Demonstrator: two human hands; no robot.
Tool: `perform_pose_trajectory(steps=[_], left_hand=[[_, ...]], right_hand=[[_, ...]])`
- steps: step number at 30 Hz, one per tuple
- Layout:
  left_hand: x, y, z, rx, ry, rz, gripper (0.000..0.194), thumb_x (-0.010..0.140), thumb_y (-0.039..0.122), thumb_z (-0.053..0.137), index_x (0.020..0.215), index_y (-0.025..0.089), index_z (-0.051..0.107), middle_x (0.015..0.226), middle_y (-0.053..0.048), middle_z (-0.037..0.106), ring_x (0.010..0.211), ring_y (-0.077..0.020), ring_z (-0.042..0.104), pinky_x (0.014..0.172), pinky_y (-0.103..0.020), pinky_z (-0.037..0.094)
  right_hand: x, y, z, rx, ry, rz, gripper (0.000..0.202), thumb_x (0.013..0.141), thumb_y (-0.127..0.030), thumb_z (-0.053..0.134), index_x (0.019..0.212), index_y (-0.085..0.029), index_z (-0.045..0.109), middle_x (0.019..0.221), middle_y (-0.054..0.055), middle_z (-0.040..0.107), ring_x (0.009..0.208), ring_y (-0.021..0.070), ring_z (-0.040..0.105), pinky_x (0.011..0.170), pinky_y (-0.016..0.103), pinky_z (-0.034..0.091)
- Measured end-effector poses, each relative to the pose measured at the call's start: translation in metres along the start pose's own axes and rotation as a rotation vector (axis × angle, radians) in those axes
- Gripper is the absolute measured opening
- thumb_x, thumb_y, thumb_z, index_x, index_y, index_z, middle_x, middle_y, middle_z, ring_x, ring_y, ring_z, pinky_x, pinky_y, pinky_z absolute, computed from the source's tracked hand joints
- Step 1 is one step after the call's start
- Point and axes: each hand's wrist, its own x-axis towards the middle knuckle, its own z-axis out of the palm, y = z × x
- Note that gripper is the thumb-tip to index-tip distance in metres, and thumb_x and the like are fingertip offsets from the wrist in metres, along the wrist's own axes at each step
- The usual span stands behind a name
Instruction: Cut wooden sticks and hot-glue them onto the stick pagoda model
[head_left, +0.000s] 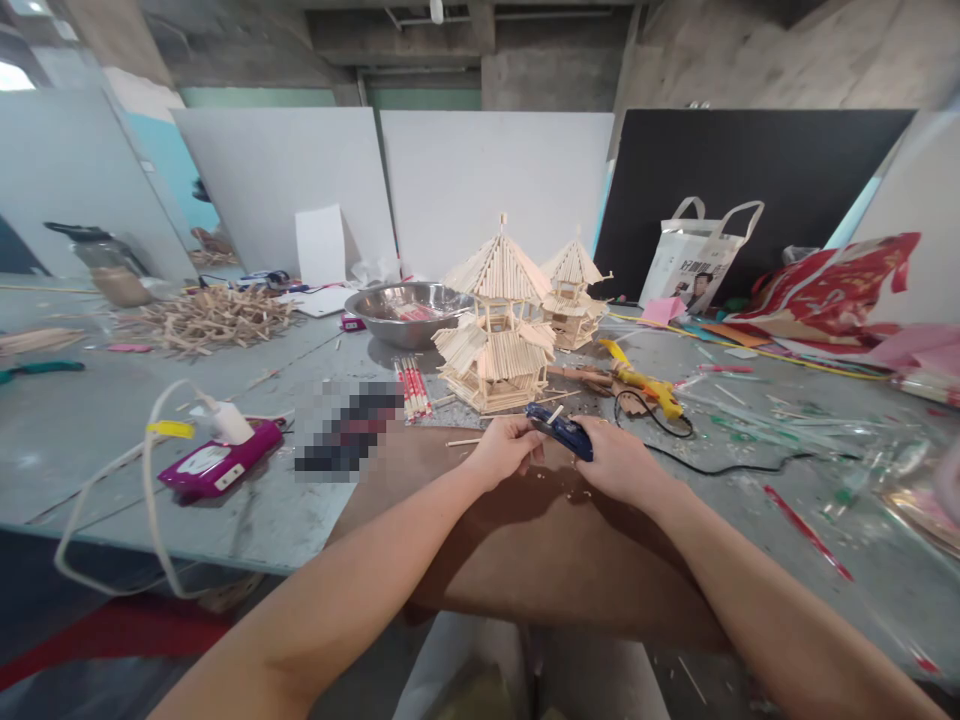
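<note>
Over a brown board (600, 590) at the table's front edge, my left hand (508, 447) is closed, fingers pinched around a thin wooden stick (461, 443) whose end juts out to the left. My right hand (624, 460) is wrapped round a dark blue hand tool (566, 433), pliers or a cutter by its look; its exact kind is hard to make out. The tool's front end meets the fingertips of my left hand. A short pale piece of wood shows at that end. Just beyond stands a two-tiered pavilion model (499, 345) built of wooden sticks.
Behind it is a second stick pavilion (574, 295), beside a steel bowl (375, 310). A yellow glue gun (649, 385) with a black cord lies right. Left are a purple power strip (225, 462) and a heap of wood pieces (217, 318). Plastic wrappers (795, 425) litter the right side.
</note>
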Motion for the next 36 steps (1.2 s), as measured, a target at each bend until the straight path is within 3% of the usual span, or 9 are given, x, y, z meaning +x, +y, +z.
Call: perform_pose_trajectory(steps=[5,8,13,16,19,27,29,32,36], left_hand=[[-0.001,0.002,-0.002,-0.010,-0.036,-0.009,0.023,0.071,0.032,0.048,0.059,0.012,0.050,0.049,0.003,0.053,0.029,-0.0022,0.037,0.032,-0.015,0.027],[-0.001,0.001,-0.002,-0.081,-0.089,-0.011,0.018,0.068,0.028,0.051,0.076,0.012,0.054,0.060,0.002,0.056,0.034,-0.0034,0.041,0.035,-0.017,0.032],[0.002,0.000,-0.006,0.065,0.056,0.134,0.051,0.063,0.037,0.059,0.107,0.015,0.046,0.090,-0.005,0.057,0.074,-0.0131,0.054,0.064,-0.025,0.042],[0.006,0.001,-0.011,0.477,0.130,0.249,0.050,0.055,0.046,0.064,0.094,0.016,0.056,0.091,-0.006,0.058,0.086,-0.0198,0.051,0.079,-0.032,0.037],[0.007,0.003,-0.014,0.770,0.110,0.327,0.045,0.052,0.054,0.063,0.079,0.019,0.062,0.080,-0.005,0.060,0.084,-0.0227,0.051,0.079,-0.033,0.034],[0.007,0.003,-0.013,0.936,0.082,0.273,0.046,0.055,0.062,0.055,0.071,0.019,0.063,0.068,-0.005,0.058,0.076,-0.0237,0.051,0.074,-0.037,0.035],[0.006,0.006,-0.013,0.940,0.140,0.302,0.048,0.058,0.059,0.054,0.081,0.018,0.062,0.083,-0.008,0.060,0.086,-0.0261,0.050,0.079,-0.041,0.034],[-0.002,0.015,-0.010,0.958,0.270,0.508,0.051,0.070,0.045,0.049,0.110,0.014,0.049,0.115,-0.013,0.048,0.107,-0.0278,0.040,0.090,-0.044,0.028],[-0.011,0.021,0.012,1.011,0.004,0.761,0.051,0.072,0.016,0.039,0.122,0.009,0.032,0.124,-0.016,0.039,0.117,-0.0240,0.031,0.097,-0.040,0.025]], right_hand=[[0.001,0.002,0.003,-0.029,0.015,0.007,0.041,0.066,-0.017,0.047,0.107,-0.020,0.045,0.101,0.006,0.057,0.092,0.0202,0.052,0.068,0.027,0.034],[0.002,0.002,0.003,-0.068,0.023,0.043,0.038,0.068,-0.021,0.046,0.106,-0.021,0.045,0.098,0.006,0.059,0.087,0.0214,0.054,0.064,0.028,0.035],[0.004,0.001,0.003,-0.155,-0.017,0.087,0.029,0.071,-0.033,0.045,0.096,-0.019,0.050,0.087,0.007,0.062,0.076,0.0227,0.058,0.057,0.028,0.034],[0.006,-0.001,0.003,-0.172,-0.069,0.023,0.026,0.071,-0.031,0.046,0.093,-0.019,0.052,0.086,0.007,0.063,0.076,0.0211,0.058,0.058,0.027,0.034],[0.006,-0.002,0.004,-0.180,-0.096,-0.015,0.026,0.070,-0.028,0.047,0.095,-0.020,0.052,0.089,0.006,0.063,0.078,0.0205,0.058,0.060,0.026,0.035],[0.002,-0.005,0.005,-0.242,-0.067,-0.024,0.029,0.066,-0.030,0.049,0.093,-0.021,0.056,0.086,0.007,0.063,0.078,0.0233,0.058,0.058,0.028,0.037],[0.007,-0.002,0.001,-0.233,-0.071,-0.011,0.028,0.068,-0.033,0.048,0.091,-0.021,0.058,0.084,0.007,0.064,0.076,0.0236,0.059,0.057,0.028,0.037],[0.019,0.007,-0.006,-0.162,-0.134,0.006,0.029,0.072,-0.039,0.043,0.082,-0.020,0.063,0.077,0.008,0.066,0.069,0.0217,0.060,0.054,0.026,0.036],[0.034,0.017,-0.011,-0.104,-0.199,0.011,0.023,0.069,-0.033,0.050,0.071,-0.017,0.066,0.071,0.007,0.067,0.062,0.0164,0.058,0.054,0.022,0.037]])
